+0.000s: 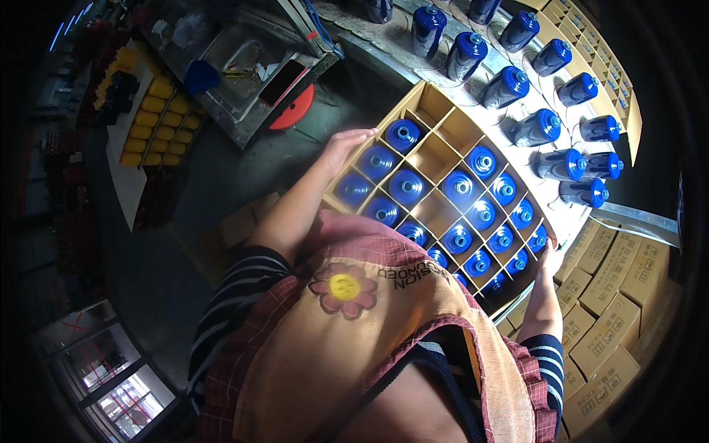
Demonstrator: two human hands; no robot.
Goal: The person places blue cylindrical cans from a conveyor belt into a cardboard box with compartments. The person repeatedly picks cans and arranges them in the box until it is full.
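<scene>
Against my apron rests an open cardboard box (435, 102) with divider cells, tilted across the view. Most cells hold an upright blue bottle (402, 134) with a narrow uncapped neck; several show bare cardboard. My left hand (344, 148) holds the box's left side, its fingers along the top edge. At the right corner, my right hand (549, 260) grips the opposite side, close to a blue bottle (537, 239). The undersides of both grips are hidden.
Beyond the box, several blue bottles (466, 55) stand on a worktable (523, 166). Sealed cartons (604, 332) are stacked at the right. A phone (283, 83) lies by a metal sink (243, 52), above a red stool (294, 111). Yellow containers (158, 113) are racked at left.
</scene>
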